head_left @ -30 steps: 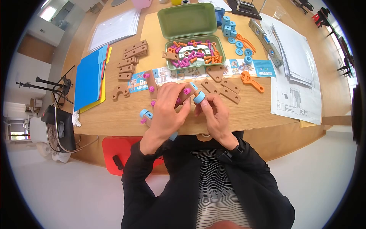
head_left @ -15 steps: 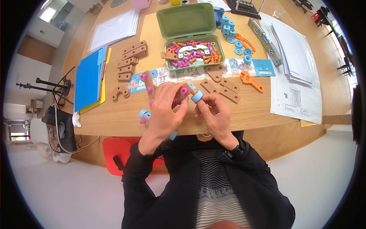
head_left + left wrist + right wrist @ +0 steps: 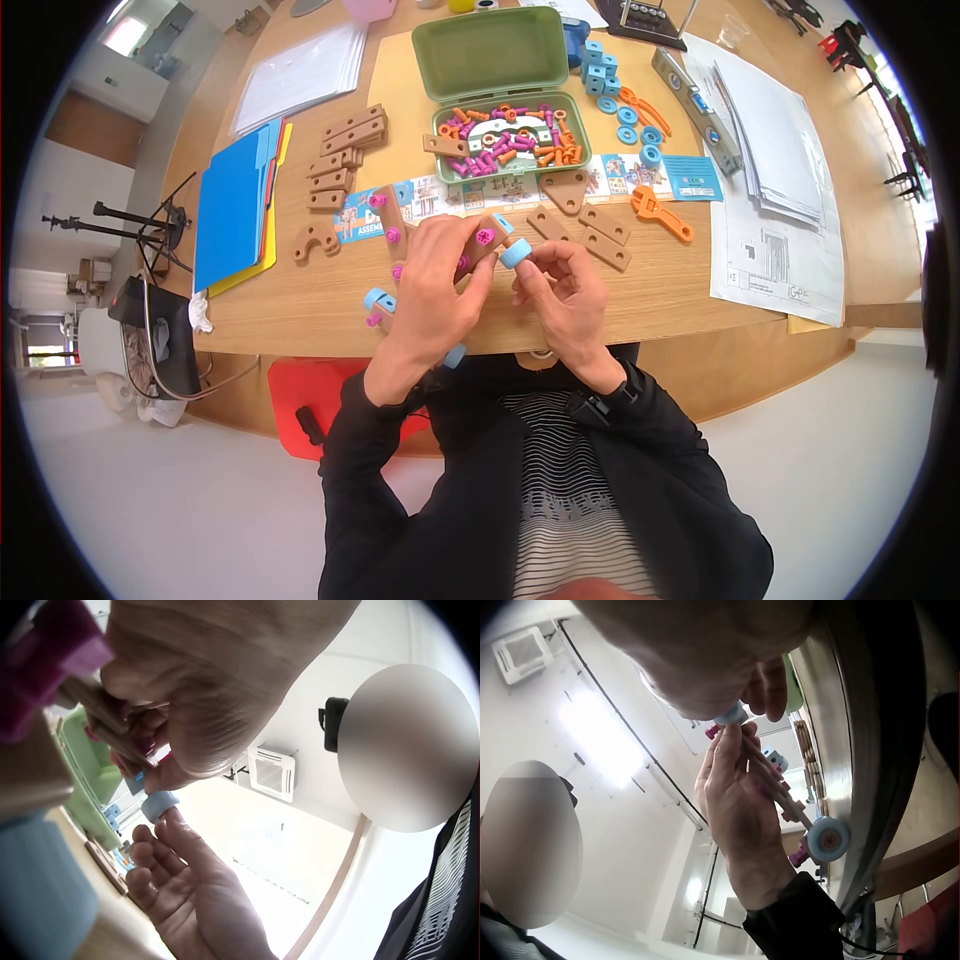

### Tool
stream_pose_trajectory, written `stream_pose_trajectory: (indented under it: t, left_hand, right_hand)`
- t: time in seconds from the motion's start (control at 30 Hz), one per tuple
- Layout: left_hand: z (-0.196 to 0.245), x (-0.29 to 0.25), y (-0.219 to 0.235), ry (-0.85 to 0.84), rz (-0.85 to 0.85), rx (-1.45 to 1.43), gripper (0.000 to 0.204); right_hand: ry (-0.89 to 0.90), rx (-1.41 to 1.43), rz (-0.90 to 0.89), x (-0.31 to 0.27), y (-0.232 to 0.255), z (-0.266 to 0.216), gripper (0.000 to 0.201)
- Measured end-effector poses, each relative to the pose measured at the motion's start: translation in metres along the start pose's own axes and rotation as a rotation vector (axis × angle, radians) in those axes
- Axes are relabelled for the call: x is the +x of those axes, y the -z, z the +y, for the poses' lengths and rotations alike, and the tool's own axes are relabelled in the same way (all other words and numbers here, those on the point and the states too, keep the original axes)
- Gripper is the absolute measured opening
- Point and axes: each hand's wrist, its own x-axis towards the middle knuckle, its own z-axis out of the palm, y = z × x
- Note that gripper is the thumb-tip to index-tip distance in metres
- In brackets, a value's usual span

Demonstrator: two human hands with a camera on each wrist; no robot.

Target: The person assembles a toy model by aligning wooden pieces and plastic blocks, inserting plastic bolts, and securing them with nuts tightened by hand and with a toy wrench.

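Observation:
My left hand (image 3: pixel 438 290) grips a built frame of brown toy strips (image 3: pixel 484 252) joined with pink bolts (image 3: pixel 485 237). A light blue block (image 3: pixel 503 224) sits at the end of the frame, by the left fingertips. Beside that block, a light blue wheel (image 3: pixel 515 253) is on the end of a brown rod. My right hand (image 3: pixel 570 305) pinches this wheel at its rim, thumb against it, as the left wrist view also shows. Another blue wheel (image 3: pixel 829 838) is at the frame's near end, close to the table edge. The left palm hides part of the frame.
A green box (image 3: pixel 462 180) of pink and orange bolts stands open ahead. Brown strips (image 3: pixel 350 135) lie left, more (image 3: pixel 605 250) right, beside an orange wrench (image 3: pixel 662 214). Blue blocks (image 3: pixel 597 75) and wheels (image 3: pixel 627 136) sit back right. Blue folders (image 3: pixel 235 205) lie far left.
The frame and wheel have shifted slightly left, with both hands staying close together. My right thumb and fingers have moved a little around the wheel, which has turned slightly.

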Motion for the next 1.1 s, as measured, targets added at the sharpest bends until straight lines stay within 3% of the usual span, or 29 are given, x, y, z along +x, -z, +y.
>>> stream_pose_trajectory:
  t: [0.47, 0.57, 0.63, 0.8, 1.03, 1.1]
  left_hand:
    - [0.003, 0.001, 0.002, -0.036, -0.013, 0.023, 0.042]
    - [0.008, 0.002, 0.004, 0.017, -0.051, -0.007, 0.048]
    - [0.007, 0.004, 0.002, -0.05, -0.03, -0.02, 0.058]
    - [0.004, 0.002, -0.005, -0.056, 0.014, 0.002, 0.059]
    - [0.003, 0.001, -0.006, -0.051, 0.041, 0.036, 0.057]
    - [0.002, 0.001, -0.006, -0.051, 0.044, 0.053, 0.057]
  right_hand:
    - [-0.026, -0.114, -0.022, 0.003, 0.0, 0.0, 0.017]
    - [-0.025, -0.148, -0.003, 0.003, 0.0, 0.002, 0.019]
    - [-0.029, -0.169, 0.005, 0.003, 0.001, 0.004, 0.021]
    - [-0.032, -0.233, -0.028, 0.002, 0.004, 0.002, 0.022]
    - [-0.089, -0.117, -0.032, -0.001, 0.003, 0.001, 0.014]
    - [0.033, -0.05, 0.06, 0.0, -0.001, 0.004, 0.018]
